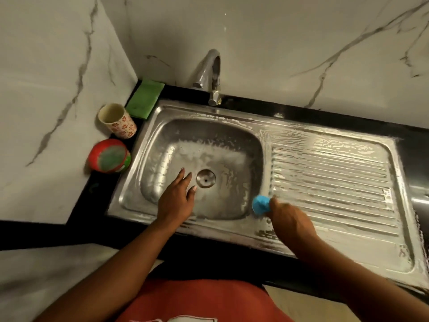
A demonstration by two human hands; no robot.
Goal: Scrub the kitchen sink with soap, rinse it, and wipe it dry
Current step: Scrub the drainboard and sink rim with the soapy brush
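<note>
— Toward the left end of the black surface point(348, 123), how does the sink point(130, 182) look?
— It is let into the surface, with white suds point(209, 152) streaked over the basin floor, along the rim and across the ribbed drainboard point(329, 182) on its right. The drain point(206, 178) sits in the middle of the basin floor.
— And the person's hands?
— They are apart. The left hand point(176, 198) reaches into the basin with its fingers straight and spread, holding nothing, the fingertips just left of the drain. Whether it touches the steel cannot be told. The right hand point(292, 221) is curled round a blue object point(261, 204) at the basin's near right corner, where basin meets drainboard. What the object is cannot be made out.
— What stands around the sink?
— A curved tap point(205, 69) rises at the surface's back edge, behind the basin. A green sponge point(145, 98) lies in the back left corner. Nearer along the left edge stand a flowered cup point(117, 120) and a red round tub point(109, 155) with something green in it. A marble wall point(278, 43) backs the surface.
</note>
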